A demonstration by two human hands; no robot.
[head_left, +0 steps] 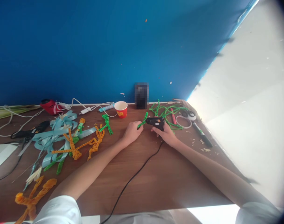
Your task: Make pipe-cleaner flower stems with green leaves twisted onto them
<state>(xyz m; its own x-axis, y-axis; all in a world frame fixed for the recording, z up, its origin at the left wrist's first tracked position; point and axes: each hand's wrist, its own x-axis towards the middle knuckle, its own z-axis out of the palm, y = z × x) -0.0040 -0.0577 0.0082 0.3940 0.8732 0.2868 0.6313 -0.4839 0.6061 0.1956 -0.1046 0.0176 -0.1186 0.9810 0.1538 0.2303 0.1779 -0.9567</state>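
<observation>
My left hand (132,133) pinches a twisted green pipe cleaner piece (143,120), whose tip reaches toward the nozzle end of a black hot glue gun (155,123). My right hand (166,136) grips that gun, holding it low over the wooden table (142,186). The two hands are close together, and the gun's black cord (134,175) trails from it toward me across the table. Just past my right hand lies a tangle of green pipe cleaner (166,112).
Orange pipe cleaner shapes (73,151) and light blue ribbon (52,137) cover the left of the table. At the back stand a red paper cup (120,109) and a blurred dark upright object (141,95). A black marker (202,134) lies near the right edge, beyond which the floor shows. A blue wall rises behind.
</observation>
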